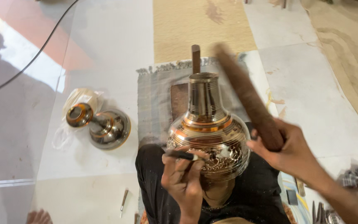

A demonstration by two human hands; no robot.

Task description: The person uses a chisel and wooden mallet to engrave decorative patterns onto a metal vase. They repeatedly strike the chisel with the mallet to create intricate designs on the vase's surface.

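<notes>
This was a craft workshop set up on the floor of a plain tiled room. Work was done seated low: a brass vase [207, 128], banded and partly engraved, rested on the lap between the hands, with a fringed grey cloth [156, 103] spread just beyond it. A wooden mallet [247, 97] rose from the right hand's [289, 151] grip, and a slim chisel [183, 155] sat in the left hand [183, 178]. Left of the grip lay a second brass vessel [100, 124] on plastic wrap. Small hand tools [123, 200] lay near the knees, and a cable [30, 62] trailed far left.
</notes>
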